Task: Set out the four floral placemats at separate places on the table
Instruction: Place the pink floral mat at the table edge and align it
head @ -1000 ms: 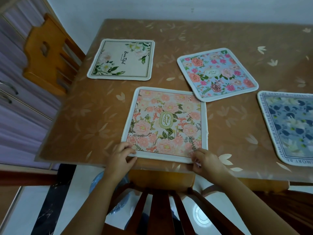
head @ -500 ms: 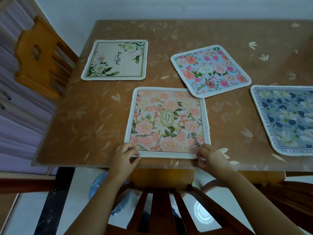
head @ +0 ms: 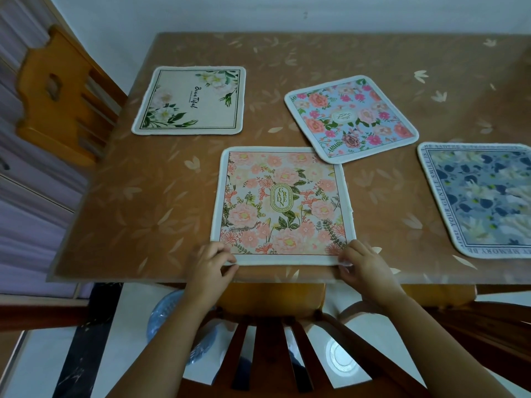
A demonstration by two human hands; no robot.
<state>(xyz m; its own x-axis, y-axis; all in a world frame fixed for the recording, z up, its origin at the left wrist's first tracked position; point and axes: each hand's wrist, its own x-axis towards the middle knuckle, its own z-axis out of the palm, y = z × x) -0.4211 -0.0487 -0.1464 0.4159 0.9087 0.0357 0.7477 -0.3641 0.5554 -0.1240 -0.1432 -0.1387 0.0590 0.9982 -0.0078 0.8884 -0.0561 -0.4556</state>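
Four floral placemats lie flat on the brown table (head: 143,214). The peach "Garden" placemat (head: 283,206) sits at the near edge in front of me. My left hand (head: 211,261) pinches its near left corner, and my right hand (head: 363,261) pinches its near right corner. A cream placemat (head: 191,100) with white flowers lies at the far left. Right of it, a light-blue placemat (head: 350,117) with pink roses lies turned at an angle, its near corner just touching the peach one. At the right, a grey-blue placemat (head: 479,199) runs past the frame edge.
A wooden chair (head: 60,96) stands at the table's left side. The dark slatted back of another chair (head: 275,349) is right below my arms at the near edge. A blue plastic item (head: 163,320) lies on the tiled floor underneath.
The peach placemat has turned slightly and now lies squarer to the near table edge. Both hands stay on its near corners. The camera has shifted a little.
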